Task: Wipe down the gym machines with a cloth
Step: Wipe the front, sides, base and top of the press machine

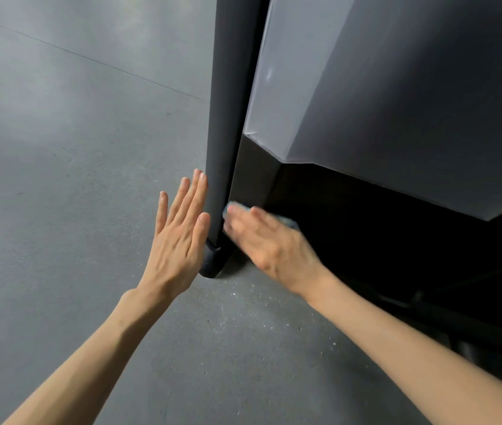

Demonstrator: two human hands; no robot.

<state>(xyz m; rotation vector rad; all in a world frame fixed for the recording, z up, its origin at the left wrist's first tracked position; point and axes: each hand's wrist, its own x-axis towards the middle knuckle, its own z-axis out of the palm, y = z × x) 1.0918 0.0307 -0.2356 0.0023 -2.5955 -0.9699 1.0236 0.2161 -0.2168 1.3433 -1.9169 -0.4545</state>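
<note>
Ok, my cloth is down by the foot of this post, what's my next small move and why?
Probably slide the right hand and cloth up the black panel beside the post. The cloth is pressed low, near the floor, with bare panel above, and the left hand rests flat on the post.

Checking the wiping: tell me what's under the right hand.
A blue-grey cloth peeks out under the right hand, against the machine's black panel. The hand covers most of it.
</note>
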